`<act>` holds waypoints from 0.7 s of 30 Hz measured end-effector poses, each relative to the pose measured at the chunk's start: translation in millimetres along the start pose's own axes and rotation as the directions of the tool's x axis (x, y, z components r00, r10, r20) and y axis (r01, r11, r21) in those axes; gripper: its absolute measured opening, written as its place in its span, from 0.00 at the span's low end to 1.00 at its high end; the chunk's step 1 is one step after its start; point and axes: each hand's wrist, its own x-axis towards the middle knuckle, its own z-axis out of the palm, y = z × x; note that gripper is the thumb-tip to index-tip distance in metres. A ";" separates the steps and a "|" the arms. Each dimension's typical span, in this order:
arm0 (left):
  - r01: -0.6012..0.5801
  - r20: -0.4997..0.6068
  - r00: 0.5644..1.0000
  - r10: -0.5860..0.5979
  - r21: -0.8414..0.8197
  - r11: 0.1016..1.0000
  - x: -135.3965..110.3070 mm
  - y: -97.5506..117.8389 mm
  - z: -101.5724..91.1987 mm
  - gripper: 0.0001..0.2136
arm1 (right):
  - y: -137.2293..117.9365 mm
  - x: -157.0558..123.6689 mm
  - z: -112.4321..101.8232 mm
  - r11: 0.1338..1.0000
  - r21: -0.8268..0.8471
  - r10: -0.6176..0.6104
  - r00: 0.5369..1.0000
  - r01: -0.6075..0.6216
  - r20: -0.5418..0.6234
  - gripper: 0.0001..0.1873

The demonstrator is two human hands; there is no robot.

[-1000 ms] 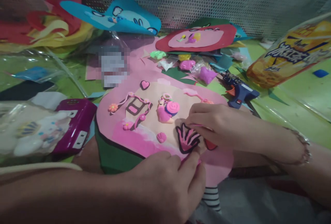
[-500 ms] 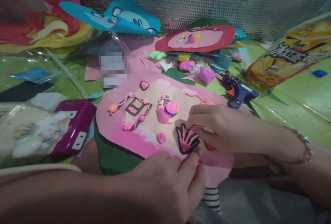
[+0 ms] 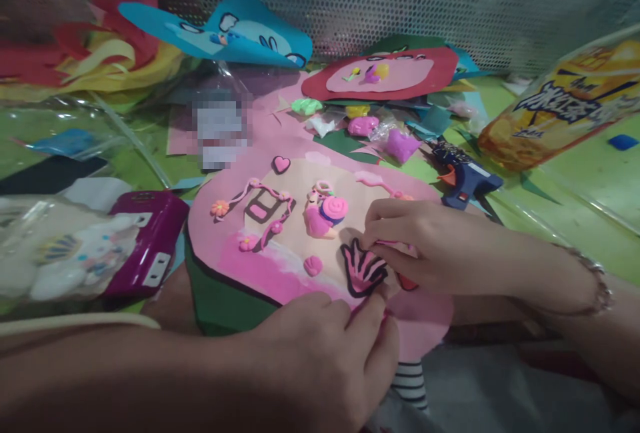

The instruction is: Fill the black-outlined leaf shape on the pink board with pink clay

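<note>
A pink paper board (image 3: 220, 206) with a cream middle bears clay decorations. My right hand (image 3: 425, 246) reaches in from the right, fingers pinched together at a thin pink clay strand (image 3: 395, 244) beside a black-outlined pink coral shape (image 3: 364, 270). Below the coral, my left hand (image 3: 330, 353) rests at the near edge, its fingers curled and pressed together. Bright pink shows by its fingertips, but what they hold is hidden. A pink clay snail (image 3: 323, 214), a shell (image 3: 313, 266), a heart (image 3: 281, 164) and a flowered garland (image 3: 276, 228) sit on the board.
A dark blue glue gun (image 3: 467, 183) lies right of the board, near a drink bottle (image 3: 560, 100). Behind are clay lumps (image 3: 363, 126) and a red paper cutout (image 3: 320, 83). A purple case (image 3: 150, 240) stands at the left, with blue paper (image 3: 240, 33) farther back.
Both hands stay in nearly the same place and pose. The whole view has shifted very slightly, with the things appearing a little farther right.
</note>
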 end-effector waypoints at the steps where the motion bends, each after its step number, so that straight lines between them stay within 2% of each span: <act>1: -0.004 -0.001 1.000 0.004 0.004 1.000 -0.2 -0.1 0.2 0.19 | -0.5 0.0 -0.2 1.000 0.005 -0.006 1.000 0.006 0.004 0.07; 10: -0.006 -0.050 0.999 0.007 0.010 1.000 -0.6 -0.2 2.6 0.20 | -2.6 0.8 0.2 0.996 0.088 0.007 0.999 -0.011 0.046 0.08; 16: 0.012 -0.086 0.996 -0.008 0.042 0.999 -0.7 0.6 3.3 0.19 | -2.7 2.7 -1.6 0.997 0.074 0.014 0.999 -0.018 0.050 0.10; 21: 0.016 -0.064 0.998 -0.013 0.051 0.999 -0.6 0.9 1.4 0.20 | -0.8 1.0 -1.5 0.997 0.082 0.010 0.999 -0.014 0.049 0.09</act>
